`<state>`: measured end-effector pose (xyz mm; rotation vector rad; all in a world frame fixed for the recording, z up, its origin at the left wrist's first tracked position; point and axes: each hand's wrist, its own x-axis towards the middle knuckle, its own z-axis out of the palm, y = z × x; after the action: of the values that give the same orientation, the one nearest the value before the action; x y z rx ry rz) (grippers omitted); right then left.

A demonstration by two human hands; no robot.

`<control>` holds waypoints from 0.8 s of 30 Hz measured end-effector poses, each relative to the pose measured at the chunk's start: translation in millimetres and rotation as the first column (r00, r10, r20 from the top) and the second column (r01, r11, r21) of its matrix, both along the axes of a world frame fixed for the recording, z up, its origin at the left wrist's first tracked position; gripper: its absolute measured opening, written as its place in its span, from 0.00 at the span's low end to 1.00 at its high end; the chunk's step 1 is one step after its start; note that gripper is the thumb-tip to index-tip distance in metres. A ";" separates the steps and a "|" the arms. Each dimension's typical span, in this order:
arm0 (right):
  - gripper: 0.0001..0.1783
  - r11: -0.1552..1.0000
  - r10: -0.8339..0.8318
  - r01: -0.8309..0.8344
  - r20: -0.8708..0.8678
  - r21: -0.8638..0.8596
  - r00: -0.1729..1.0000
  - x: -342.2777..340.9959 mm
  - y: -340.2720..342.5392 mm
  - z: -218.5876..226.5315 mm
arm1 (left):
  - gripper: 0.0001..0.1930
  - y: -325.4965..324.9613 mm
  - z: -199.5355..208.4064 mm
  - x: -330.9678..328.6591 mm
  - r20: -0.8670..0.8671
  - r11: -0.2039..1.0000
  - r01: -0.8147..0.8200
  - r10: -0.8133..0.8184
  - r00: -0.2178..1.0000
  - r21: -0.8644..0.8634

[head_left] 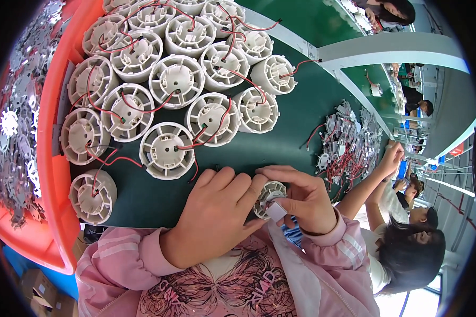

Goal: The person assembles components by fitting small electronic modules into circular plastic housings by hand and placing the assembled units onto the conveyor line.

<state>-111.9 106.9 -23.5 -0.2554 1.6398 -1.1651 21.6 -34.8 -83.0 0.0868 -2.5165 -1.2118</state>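
Close to my body at the table edge, my left hand (217, 211) is closed on the side of a white round plastic housing (263, 203). My right hand (307, 198) curls round its other side, the thumb and fingers bent over a small light-grey square piece (276, 212) at the housing's open face. Whether that piece is fixed to the housing, I cannot tell. Both hands partly hide the housing. Just beyond my left hand stands a similar white housing (167, 150), spoked inside, with a red and black wire.
Several white wired housings (177, 82) crowd the back left of the green table (248, 158). A red-orange bin (55, 137) of flat metal plates (24, 121) borders them. At right lies a pile of small wired parts (349, 142); a co-worker's arm (370, 182) reaches in beside it.
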 end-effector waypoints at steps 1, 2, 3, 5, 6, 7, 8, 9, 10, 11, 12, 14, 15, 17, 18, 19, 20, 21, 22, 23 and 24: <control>0.21 1.000 -0.002 0.002 -0.016 -0.029 1.000 1.6 0.0 -2.0 | 0.32 -0.8 -0.4 -0.6 0.003 1.000 0.005 -0.005 1.000 0.003; 0.21 0.998 -0.006 0.004 -0.032 -0.057 0.999 3.4 -0.2 -4.4 | 0.32 -1.5 -0.8 -1.2 0.004 1.000 0.005 -0.005 1.000 0.006; 0.21 0.996 -0.011 0.006 -0.049 -0.086 0.999 4.8 -0.5 -7.0 | 0.32 -1.9 -1.4 -1.8 0.005 1.000 0.006 -0.006 1.000 0.008; 0.21 0.990 -0.023 0.012 -0.077 -0.139 0.997 7.8 4.3 -17.4 | 0.31 0.0 -1.0 -1.1 0.009 1.000 0.013 -0.013 1.000 0.011; 0.21 0.981 -0.032 0.011 -0.109 -0.196 0.994 9.0 7.8 -23.6 | 0.31 0.3 -1.0 -1.5 0.008 1.000 0.012 -0.013 1.000 0.008; 0.20 0.968 -0.044 0.007 -0.141 -0.252 0.989 10.2 10.4 -26.2 | 0.31 0.6 -0.8 -2.0 0.006 1.000 0.013 -0.013 1.000 0.004; 0.20 0.967 -0.053 0.015 -0.142 -0.254 0.988 10.6 11.7 -25.7 | 0.30 1.2 -0.1 -2.5 0.003 1.000 0.014 -0.014 1.000 -0.002; 0.20 0.969 -0.056 0.027 -0.115 -0.244 0.992 11.0 12.0 -25.7 | 0.30 1.9 0.6 -1.7 0.004 1.000 0.022 -0.022 1.000 -0.005; 0.20 0.971 -0.059 0.037 -0.088 -0.236 0.994 10.6 11.9 -25.2 | 0.29 2.8 1.1 -1.4 0.008 1.000 0.006 -0.006 1.000 -0.006; 0.19 0.973 -0.063 0.046 -0.066 -0.228 0.996 8.9 11.7 -25.1 | 0.28 3.4 0.6 -2.5 0.008 1.000 -0.009 0.009 1.000 -0.008; 0.19 0.971 -0.071 0.053 -0.070 -0.235 0.995 5.1 9.0 -23.2 | 0.27 3.5 0.9 -3.0 0.006 1.000 -0.026 0.026 1.000 -0.011; 0.23 0.997 -0.030 0.036 0.075 -0.072 0.997 -7.5 -2.3 -13.4 | 0.26 -3.2 2.9 -4.1 -0.004 1.000 -0.004 0.004 1.000 -0.009; 0.25 1.000 -0.014 0.013 0.148 0.007 0.989 -9.4 -3.8 -9.2 | 0.26 -7.6 4.7 -4.4 -0.009 1.000 0.009 -0.009 1.000 -0.001; 0.28 0.992 0.026 -0.026 -0.004 -0.123 1.000 3.7 7.1 -12.9 | 0.25 -8.9 9.3 -2.5 -0.021 1.000 0.018 -0.018 1.000 -0.002; 0.32 0.969 0.044 -0.079 -0.151 -0.235 0.988 12.1 13.8 -17.0 | 0.21 -8.1 11.3 -1.7 -0.021 0.987 0.047 -0.044 0.999 0.157; 0.35 0.932 0.042 -0.143 -0.290 -0.334 0.956 18.0 18.1 -18.8 | 0.18 -7.3 12.7 -0.4 -0.022 0.947 0.075 -0.072 0.997 0.313; 0.35 0.929 0.042 -0.145 -0.292 -0.342 0.956 20.8 20.1 -17.0 | 0.14 -6.9 15.2 0.4 -0.027 0.882 0.101 -0.100 0.995 0.461; 0.37 0.934 0.075 -0.196 -0.372 -0.298 0.925 23.1 21.5 -14.1 | 0.14 -6.9 19.1 3.3 -0.027 0.885 0.101 -0.100 0.995 0.454; 0.40 0.938 0.108 -0.240 -0.447 -0.249 0.888 24.8 22.4 -10.7 | 0.12 -7.4 24.9 8.6 -0.009 0.870 0.098 -0.107 0.994 0.483; 0.42 0.940 0.142 -0.279 -0.518 -0.197 0.843 25.6 22.7 -7.4 | 0.09 -8.1 32.2 13.2 0.010 0.854 0.094 -0.115 0.993 0.512; 0.42 0.940 0.135 -0.275 -0.517 -0.203 0.845 25.8 21.4 -3.6 | 0.06 -8.3 36.7 14.9 0.030 0.836 0.091 -0.127 0.991 0.541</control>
<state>-86.1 128.3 -27.0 -0.9584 1.8282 -1.2154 36.4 -43.1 -46.3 0.1211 -2.1731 -1.9664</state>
